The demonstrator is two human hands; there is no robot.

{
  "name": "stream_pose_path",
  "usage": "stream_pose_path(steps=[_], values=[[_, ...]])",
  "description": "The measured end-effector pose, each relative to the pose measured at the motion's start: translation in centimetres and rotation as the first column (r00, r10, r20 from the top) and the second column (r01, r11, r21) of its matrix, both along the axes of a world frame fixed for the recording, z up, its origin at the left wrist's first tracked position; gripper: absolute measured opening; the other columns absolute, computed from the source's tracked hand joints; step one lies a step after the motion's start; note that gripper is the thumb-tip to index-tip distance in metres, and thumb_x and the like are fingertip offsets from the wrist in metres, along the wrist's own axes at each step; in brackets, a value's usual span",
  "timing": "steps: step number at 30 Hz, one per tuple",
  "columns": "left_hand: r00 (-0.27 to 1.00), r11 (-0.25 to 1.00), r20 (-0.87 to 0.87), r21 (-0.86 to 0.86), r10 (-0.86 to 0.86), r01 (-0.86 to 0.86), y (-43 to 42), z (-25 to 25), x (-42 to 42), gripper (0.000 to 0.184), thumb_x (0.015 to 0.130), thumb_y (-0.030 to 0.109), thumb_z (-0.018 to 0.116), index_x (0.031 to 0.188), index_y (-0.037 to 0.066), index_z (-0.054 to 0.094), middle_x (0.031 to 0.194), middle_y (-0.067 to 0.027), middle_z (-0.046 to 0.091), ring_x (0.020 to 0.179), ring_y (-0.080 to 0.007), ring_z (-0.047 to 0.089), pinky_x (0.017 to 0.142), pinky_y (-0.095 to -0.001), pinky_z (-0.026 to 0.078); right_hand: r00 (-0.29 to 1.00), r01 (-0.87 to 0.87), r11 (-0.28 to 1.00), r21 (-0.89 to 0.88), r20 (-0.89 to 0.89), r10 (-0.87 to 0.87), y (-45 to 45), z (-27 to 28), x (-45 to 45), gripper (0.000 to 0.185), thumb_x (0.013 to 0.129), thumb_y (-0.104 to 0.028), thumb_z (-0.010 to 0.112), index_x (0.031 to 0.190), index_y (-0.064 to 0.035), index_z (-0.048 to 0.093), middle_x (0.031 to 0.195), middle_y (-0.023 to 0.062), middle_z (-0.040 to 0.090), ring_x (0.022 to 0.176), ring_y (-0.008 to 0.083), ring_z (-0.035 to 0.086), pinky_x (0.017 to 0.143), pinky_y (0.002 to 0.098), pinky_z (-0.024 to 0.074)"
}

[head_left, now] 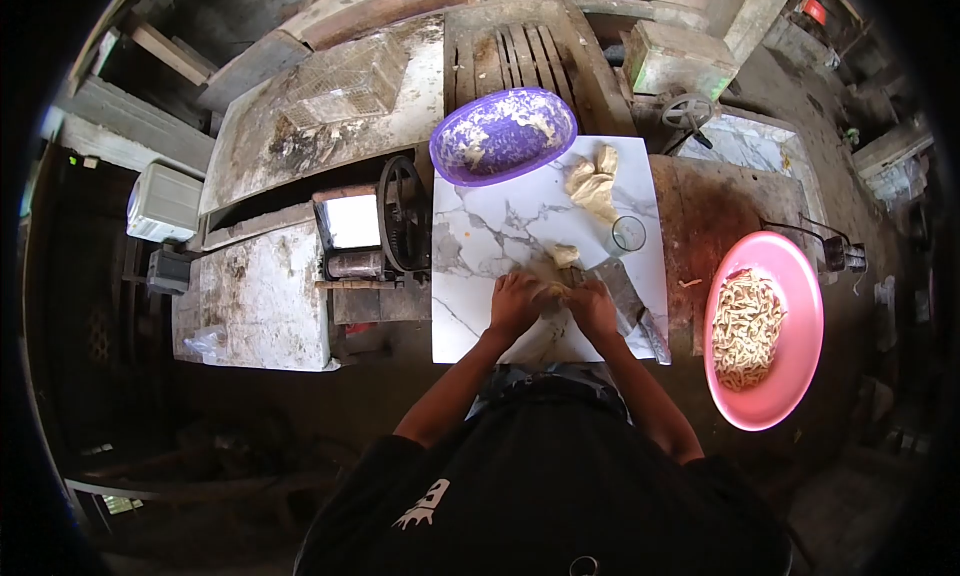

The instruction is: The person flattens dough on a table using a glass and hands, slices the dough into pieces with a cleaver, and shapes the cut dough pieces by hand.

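My left hand [516, 304] and my right hand [592, 308] are close together over the front of a marbled white board [480, 266]. Between them is a small yellowish piece of dough [556, 292], partly hidden by the fingers, whose grip is too small to make out. Just beyond lies a dough lump [565, 256]. A wide metal blade [618, 288] rests beside my right hand, its handle towards the board's front right corner. Farther back are a larger dough piece [594, 188] and a clear glass [628, 234].
A purple basin [505, 166] smeared with dough overlaps the board's back edge. To the right, a pink basin [792, 346] holds many dough strips [745, 331]. A machine with a large wheel [401, 214] stands left of the board.
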State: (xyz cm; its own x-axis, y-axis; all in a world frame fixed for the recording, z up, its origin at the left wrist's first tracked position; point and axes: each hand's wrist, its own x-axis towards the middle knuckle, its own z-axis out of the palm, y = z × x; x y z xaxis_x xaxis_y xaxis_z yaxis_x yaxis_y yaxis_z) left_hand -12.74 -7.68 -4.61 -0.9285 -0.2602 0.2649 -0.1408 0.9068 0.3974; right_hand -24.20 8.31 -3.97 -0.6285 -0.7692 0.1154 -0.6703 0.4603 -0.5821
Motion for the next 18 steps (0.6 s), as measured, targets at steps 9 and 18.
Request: stream_pose_path(steps=[9,18], values=[[0.904,0.902,0.164,0.119,0.395,-0.415,-0.1,1.1,-4.2,0.032,0.083,0.042,0.065,0.097,0.013,0.07,0.105,-0.0098,0.065,0.105,-0.0298,0.055,0.089,-0.0492,0.038,0.87,0.264,0.806,0.53,0.231,-0.436,-5.1,2.1,-3.4,0.036,0.078,-0.033,0.073,0.099,-0.005,0.065,0.103,0.0171,0.068,0.096,0.0381,0.065,0.079,0.0489,0.0517],[0.909,0.9,0.313,0.248,0.276,-0.359,-1.5,1.6,-5.1,0.031,0.086,0.039,0.062,0.092,0.01,0.07,0.112,-0.0137,0.064,0.11,-0.0327,0.055,0.092,-0.0482,0.04,0.932,0.242,0.873,0.424,0.147,-0.33,-5.5,1.6,-2.9,0.025,0.089,-0.025,0.052,0.106,-0.0116,0.065,0.103,0.0195,0.067,0.095,0.0384,0.065,0.08,0.049,0.0528]])
